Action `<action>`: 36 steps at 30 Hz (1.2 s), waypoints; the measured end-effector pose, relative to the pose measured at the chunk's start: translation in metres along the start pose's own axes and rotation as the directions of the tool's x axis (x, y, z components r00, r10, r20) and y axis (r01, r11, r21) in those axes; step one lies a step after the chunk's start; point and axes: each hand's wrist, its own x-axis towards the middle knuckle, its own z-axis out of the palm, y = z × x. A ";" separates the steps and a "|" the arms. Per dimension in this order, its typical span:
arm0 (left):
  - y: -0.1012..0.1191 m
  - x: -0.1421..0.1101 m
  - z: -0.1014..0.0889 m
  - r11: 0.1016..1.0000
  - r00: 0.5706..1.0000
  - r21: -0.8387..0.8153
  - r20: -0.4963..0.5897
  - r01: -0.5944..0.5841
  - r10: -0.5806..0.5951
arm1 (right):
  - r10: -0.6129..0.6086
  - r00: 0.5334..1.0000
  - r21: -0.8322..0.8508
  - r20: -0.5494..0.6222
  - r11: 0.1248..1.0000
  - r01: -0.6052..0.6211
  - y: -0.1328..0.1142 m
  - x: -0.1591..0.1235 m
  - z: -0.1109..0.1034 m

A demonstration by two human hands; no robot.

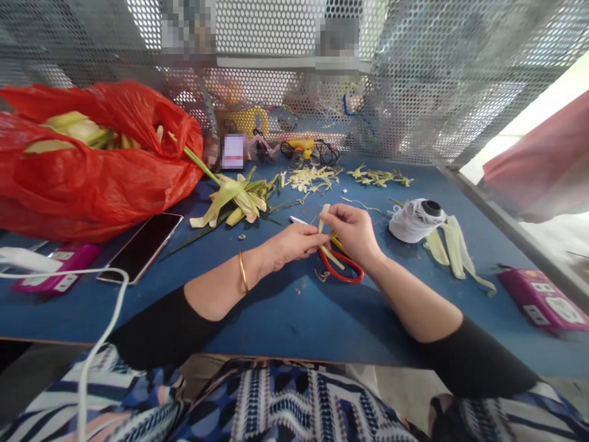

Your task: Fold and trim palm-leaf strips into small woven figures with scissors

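Left hand (289,245): pinched on a flat pale-green plant strip (325,210), frame centre
Right hand (355,228): clamped at its upper end
Red-handled metal scissors (350,280): beneath, on the blue surface (285,325)

Passage is possible along the table's (285,334) near edge. In the middle, the scissors (352,280) obstruct; on the left, the bag (151,190); on the right, the spool (413,223); behind, the mesh (414,92).

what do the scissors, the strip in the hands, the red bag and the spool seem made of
Scissors: red handle probably plastic, smooth and shiny; bright blade likely metal.
Strip: probably leaf or husk, matte, pale and flat.
Bag: thin plastic, glossy, from its crinkles and highlights.
Spool: wound white thread, matte; fibre unclear.
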 end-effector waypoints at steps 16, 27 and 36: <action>0.002 0.002 0.000 0.988 0.994 -0.146 -0.093 0.045 -0.059 | 0.282 0.940 0.374 0.192 0.864 -0.336 0.000 0.002 -0.002; 0.002 0.006 -0.004 0.889 0.972 -0.445 -0.234 -0.110 0.003 | -0.011 0.983 0.107 -0.186 0.994 0.032 -0.001 0.007 -0.008; 0.002 0.010 -0.004 0.790 0.926 -0.537 -0.365 -0.295 0.098 | -0.015 0.970 -0.169 0.242 0.984 0.058 -0.001 -0.016 0.009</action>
